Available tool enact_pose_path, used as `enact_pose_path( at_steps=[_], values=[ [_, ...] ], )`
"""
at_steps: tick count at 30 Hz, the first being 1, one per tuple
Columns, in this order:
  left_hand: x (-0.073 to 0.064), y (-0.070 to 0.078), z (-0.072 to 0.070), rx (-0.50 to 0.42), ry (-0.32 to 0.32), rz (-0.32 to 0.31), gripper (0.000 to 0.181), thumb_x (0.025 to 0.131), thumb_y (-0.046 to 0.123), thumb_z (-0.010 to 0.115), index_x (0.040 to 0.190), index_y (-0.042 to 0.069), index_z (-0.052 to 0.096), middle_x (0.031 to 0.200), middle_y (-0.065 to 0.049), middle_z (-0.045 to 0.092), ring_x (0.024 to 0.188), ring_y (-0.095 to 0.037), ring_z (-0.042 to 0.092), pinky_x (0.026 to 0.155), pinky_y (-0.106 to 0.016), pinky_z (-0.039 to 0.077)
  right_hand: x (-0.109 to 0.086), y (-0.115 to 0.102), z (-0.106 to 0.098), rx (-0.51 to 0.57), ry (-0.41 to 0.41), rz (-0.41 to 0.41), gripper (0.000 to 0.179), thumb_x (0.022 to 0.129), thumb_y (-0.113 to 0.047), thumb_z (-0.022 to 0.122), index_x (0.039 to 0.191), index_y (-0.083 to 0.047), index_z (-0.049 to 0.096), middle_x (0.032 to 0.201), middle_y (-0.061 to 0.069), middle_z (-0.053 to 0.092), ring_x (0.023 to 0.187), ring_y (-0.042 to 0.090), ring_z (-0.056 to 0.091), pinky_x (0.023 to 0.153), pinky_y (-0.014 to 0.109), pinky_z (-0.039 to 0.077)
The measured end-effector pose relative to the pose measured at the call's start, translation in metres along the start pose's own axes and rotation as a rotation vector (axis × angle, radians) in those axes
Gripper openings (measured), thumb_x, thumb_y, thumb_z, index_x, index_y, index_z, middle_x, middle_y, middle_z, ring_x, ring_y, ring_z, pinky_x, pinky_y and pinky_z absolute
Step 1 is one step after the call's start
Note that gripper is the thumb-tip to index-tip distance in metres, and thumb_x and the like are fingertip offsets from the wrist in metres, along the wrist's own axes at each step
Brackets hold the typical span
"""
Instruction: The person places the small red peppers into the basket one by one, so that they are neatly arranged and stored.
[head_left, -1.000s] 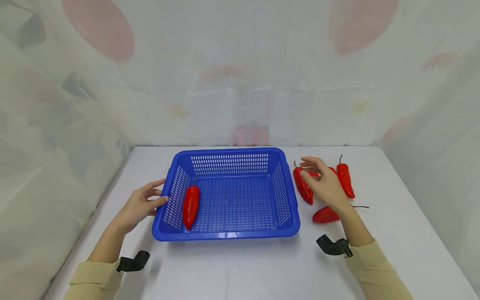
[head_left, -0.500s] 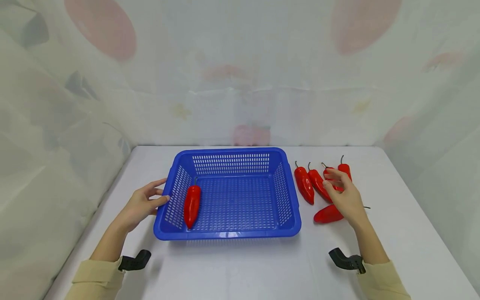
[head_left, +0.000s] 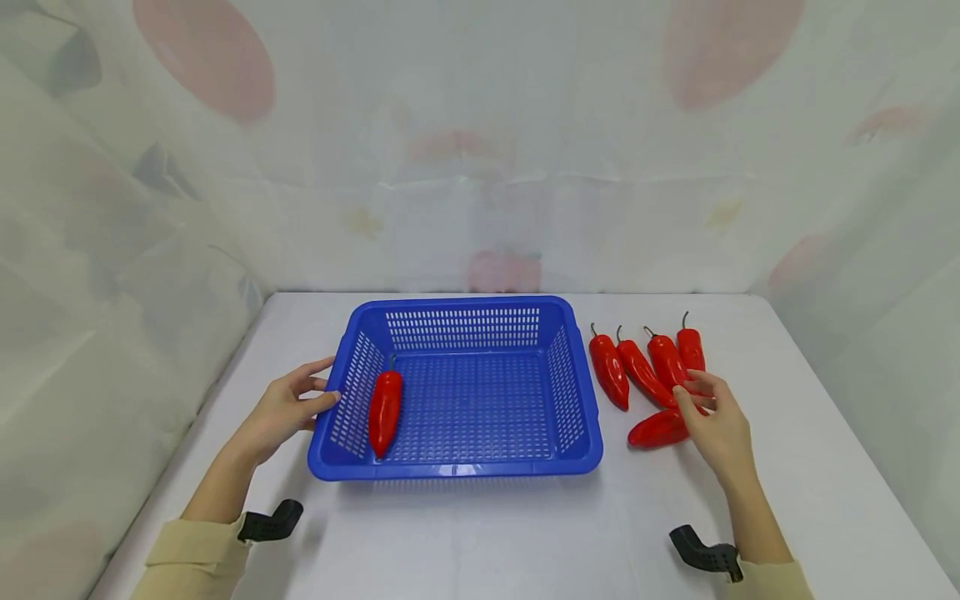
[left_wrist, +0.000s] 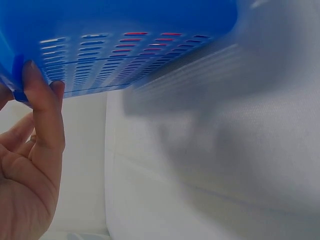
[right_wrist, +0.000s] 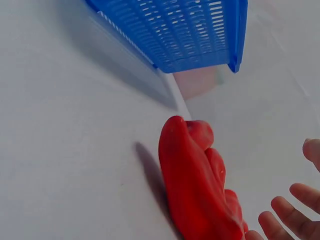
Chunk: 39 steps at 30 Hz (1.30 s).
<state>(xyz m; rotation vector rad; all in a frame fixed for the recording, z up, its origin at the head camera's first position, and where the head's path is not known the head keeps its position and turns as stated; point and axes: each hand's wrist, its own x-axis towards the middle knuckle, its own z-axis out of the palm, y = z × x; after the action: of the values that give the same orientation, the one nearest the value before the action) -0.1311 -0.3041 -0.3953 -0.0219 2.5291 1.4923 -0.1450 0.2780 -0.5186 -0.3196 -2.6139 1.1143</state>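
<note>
My left hand (head_left: 276,414) grips the left rim of a blue perforated plastic basket (head_left: 450,471), thumb on the rim and fingers at the outer wall, as the left wrist view shows. Inside the basket, near its left wall, lies one red chili pepper (head_left: 385,412). Over the loose peppers on the right, my right hand (head_left: 720,429) hovers with fingers apart and nothing held. Beneath it, one chili pepper (head_left: 657,429) lies sideways, its stem end hidden by the hand. In the right wrist view, the fingertips (right_wrist: 285,207) are clear of this red pepper (right_wrist: 185,185).
Beside the basket's right wall lie several more red chili peppers (head_left: 608,371), stems pointing away. A white-covered table (head_left: 525,542) carries everything. Pale patterned sheets (head_left: 637,208) rise behind and at both sides. Each wrist wears a black camera mount (head_left: 705,552).
My right hand has moved right and toward me, from the pepper nearest the basket to the sideways one, uncovering the peppers behind. The left hand keeps its grip; the basket stays in place.
</note>
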Motion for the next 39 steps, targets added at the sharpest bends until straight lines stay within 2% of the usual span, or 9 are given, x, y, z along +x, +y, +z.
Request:
enact_pose_path(
  at_steps=[7,10,17,19,27,39],
  values=[
    [0.0,0.0,0.0,-0.006,-0.001,-0.007,0.067,0.08,0.031,0.061,0.137,0.019,0.026,0.108,-0.02,0.049,0.079,-0.025,0.062,0.063,-0.036,0.053,-0.011,0.006,-0.004,-0.035,0.045,0.085,0.059,0.078,-0.057,0.047,0.125,-0.022,0.04,0.103,0.003,0.05,0.087,0.02,0.05,0.054,0.024,0.049],
    [-0.001,0.0,0.001,-0.012,-0.008,0.003,0.067,0.081,0.029,0.061,0.137,0.019,0.026,0.108,-0.021,0.048,0.079,-0.025,0.062,0.063,-0.036,0.053,-0.015,-0.001,-0.01,-0.057,0.038,0.11,0.06,0.078,-0.056,0.049,0.123,-0.016,0.044,0.099,0.007,0.051,0.083,0.021,0.05,0.052,0.022,0.047],
    [0.0,0.0,0.001,-0.023,-0.007,-0.006,0.066,0.081,0.029,0.061,0.137,0.018,0.027,0.107,-0.02,0.048,0.079,-0.024,0.062,0.063,-0.037,0.053,-0.035,-0.055,-0.036,-0.101,-0.024,0.171,0.059,0.081,-0.044,0.053,0.12,-0.001,0.045,0.09,0.014,0.049,0.076,0.024,0.048,0.047,0.023,0.04],
    [0.0,0.0,0.002,-0.025,-0.007,-0.007,0.066,0.081,0.029,0.061,0.137,0.018,0.027,0.107,-0.02,0.048,0.08,-0.024,0.062,0.063,-0.037,0.053,-0.037,-0.059,-0.038,-0.119,-0.035,0.18,0.057,0.081,-0.04,0.054,0.119,0.002,0.045,0.089,0.016,0.049,0.074,0.025,0.047,0.049,0.024,0.04],
    [0.0,0.0,0.001,-0.028,-0.005,-0.008,0.066,0.081,0.029,0.061,0.137,0.019,0.027,0.107,-0.02,0.048,0.08,-0.025,0.062,0.063,-0.037,0.053,-0.038,-0.056,-0.036,-0.196,-0.136,0.234,0.064,0.079,-0.042,0.055,0.124,0.001,0.038,0.096,0.021,0.043,0.08,0.029,0.045,0.048,0.028,0.043],
    [0.0,0.0,0.001,-0.028,-0.001,0.004,0.066,0.081,0.03,0.061,0.137,0.019,0.027,0.107,-0.019,0.048,0.08,-0.024,0.062,0.063,-0.037,0.053,-0.033,-0.05,-0.039,-0.197,-0.171,0.158,0.056,0.083,-0.032,0.051,0.124,0.004,0.036,0.104,0.026,0.041,0.087,0.034,0.044,0.055,0.035,0.048]
  ],
)
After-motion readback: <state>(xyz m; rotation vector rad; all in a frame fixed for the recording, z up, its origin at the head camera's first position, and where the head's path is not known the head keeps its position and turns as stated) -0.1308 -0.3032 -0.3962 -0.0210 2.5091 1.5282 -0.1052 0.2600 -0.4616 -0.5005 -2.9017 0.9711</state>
